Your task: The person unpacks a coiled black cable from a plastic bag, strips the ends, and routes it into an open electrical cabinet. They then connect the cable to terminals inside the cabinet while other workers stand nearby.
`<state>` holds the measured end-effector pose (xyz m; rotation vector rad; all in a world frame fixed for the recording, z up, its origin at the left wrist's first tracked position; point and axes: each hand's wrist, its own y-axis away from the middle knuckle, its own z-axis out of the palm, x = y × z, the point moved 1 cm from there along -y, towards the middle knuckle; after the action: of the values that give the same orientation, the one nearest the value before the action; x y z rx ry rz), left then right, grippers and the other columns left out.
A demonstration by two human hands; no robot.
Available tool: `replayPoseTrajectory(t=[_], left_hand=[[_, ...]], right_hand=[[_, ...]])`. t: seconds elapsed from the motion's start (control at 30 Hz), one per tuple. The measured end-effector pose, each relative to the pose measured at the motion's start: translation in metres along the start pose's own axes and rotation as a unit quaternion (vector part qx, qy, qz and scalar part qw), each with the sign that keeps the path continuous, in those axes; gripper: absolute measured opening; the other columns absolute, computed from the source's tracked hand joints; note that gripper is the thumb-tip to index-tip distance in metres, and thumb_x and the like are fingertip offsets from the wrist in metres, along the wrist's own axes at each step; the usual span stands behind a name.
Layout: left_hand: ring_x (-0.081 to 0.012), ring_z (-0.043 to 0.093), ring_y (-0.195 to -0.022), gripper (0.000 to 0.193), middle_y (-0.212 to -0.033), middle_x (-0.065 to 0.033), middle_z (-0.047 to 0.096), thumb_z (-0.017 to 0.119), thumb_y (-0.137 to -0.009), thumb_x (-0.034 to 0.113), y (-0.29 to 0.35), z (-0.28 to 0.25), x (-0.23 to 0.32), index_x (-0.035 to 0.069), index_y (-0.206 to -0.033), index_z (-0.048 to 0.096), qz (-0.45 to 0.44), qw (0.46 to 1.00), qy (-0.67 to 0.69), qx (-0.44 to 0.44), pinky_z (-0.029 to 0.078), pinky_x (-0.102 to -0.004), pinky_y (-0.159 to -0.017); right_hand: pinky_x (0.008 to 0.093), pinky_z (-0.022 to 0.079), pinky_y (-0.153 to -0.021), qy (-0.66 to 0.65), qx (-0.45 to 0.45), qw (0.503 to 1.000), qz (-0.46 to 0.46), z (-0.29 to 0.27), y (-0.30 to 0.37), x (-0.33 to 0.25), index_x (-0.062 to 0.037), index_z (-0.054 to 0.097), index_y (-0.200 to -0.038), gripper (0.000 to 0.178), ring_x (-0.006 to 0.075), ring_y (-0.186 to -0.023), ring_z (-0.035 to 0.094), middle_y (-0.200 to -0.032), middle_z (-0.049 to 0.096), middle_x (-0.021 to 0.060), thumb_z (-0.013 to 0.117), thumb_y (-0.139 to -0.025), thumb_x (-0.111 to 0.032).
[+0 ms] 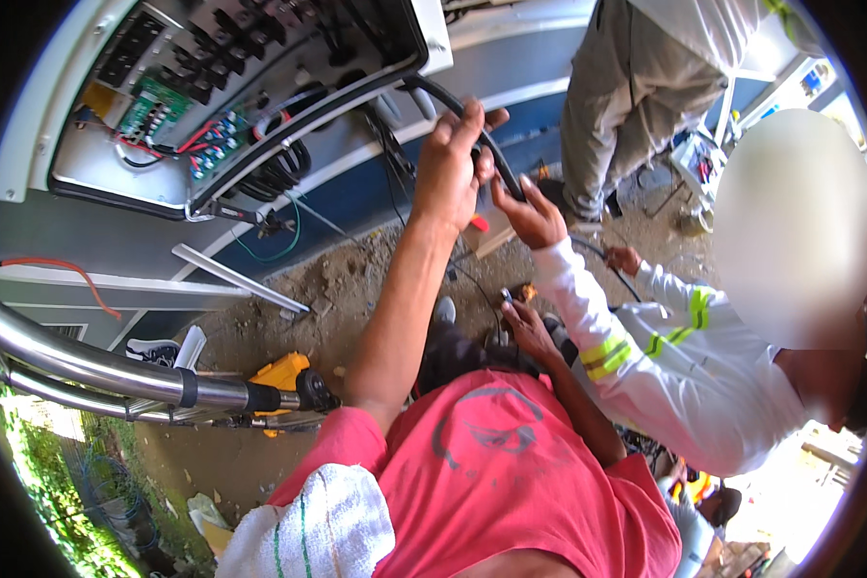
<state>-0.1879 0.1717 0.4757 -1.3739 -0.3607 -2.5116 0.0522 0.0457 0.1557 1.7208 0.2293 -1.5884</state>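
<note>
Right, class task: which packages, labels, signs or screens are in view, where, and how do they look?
No packages, signs or screens show.
Grey emblem: rounded outline print on the red shirt, bottom centre.
Green circuit boards: in the open white cabinet, top left; any labels too small to tell.

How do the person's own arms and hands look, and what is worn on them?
Both arms are bare below short red T-shirt sleeves. The left hand and right hand wear no gloves; no watch shows. A white, green-striped towel lies by the left sleeve. The white sleeve with yellow bands is a co-worker's.
</note>
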Motion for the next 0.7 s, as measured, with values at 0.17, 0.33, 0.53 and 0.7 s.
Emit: replayPoseTrajectory(t=[0.17,0.33,0.53,0.7], left_hand=[[-0.0052,0.049,-0.066,0.039,-0.108,-0.0077,0.074,0.059,-0.116,0.033,0.027,-0.025,-0.021,0.005,-0.144,0.062,0.144,0.975,-0.161,-0.051,0.041,-0.0212,-0.059],[-0.0122,0.068,-0.080,0.026,-0.117,-0.0033,0.076,0.067,-0.110,0.016,0.071,-0.087,-0.023,0.011,-0.135,0.072,0.267,0.821,-0.486,-0.135,0.055,-0.0287,-0.067],[-0.0370,0.077,-0.103,0.041,-0.127,-0.0042,0.069,0.073,-0.098,0.005,0.119,-0.104,-0.034,0.023,-0.134,0.068,0.193,0.657,-0.706,-0.183,0.063,-0.0474,-0.082],[-0.0374,0.076,-0.093,0.048,-0.130,-0.0055,0.064,0.078,-0.087,0.002,0.132,-0.098,-0.049,0.015,-0.131,0.065,0.199,0.608,-0.709,-0.296,0.063,-0.0498,-0.076]], right_hand=[[0.0307,0.043,-0.070,0.007,-0.015,0.999,-0.049,0.012,0.014,-0.049,-0.0045,0.058,-0.101,0.041,0.0083,-0.079,0.047,-0.082,0.050,-0.0032,0.052,-0.118,-0.041],[0.0349,0.049,-0.069,-0.002,0.035,0.990,-0.139,0.018,0.048,-0.113,-0.0011,0.067,-0.118,0.031,0.0151,-0.071,0.058,-0.078,0.062,0.0063,0.058,-0.115,-0.030],[0.0327,0.049,-0.071,0.112,-0.004,0.981,-0.156,0.016,0.083,-0.200,0.0004,0.064,-0.135,0.036,0.0138,-0.077,0.060,-0.084,0.062,0.0083,0.062,-0.114,-0.029],[0.0341,0.052,-0.069,0.154,0.033,0.977,-0.145,0.019,0.106,-0.224,-0.0003,0.068,-0.132,0.032,0.0162,-0.073,0.066,-0.083,0.071,0.0110,0.067,-0.111,-0.025]])
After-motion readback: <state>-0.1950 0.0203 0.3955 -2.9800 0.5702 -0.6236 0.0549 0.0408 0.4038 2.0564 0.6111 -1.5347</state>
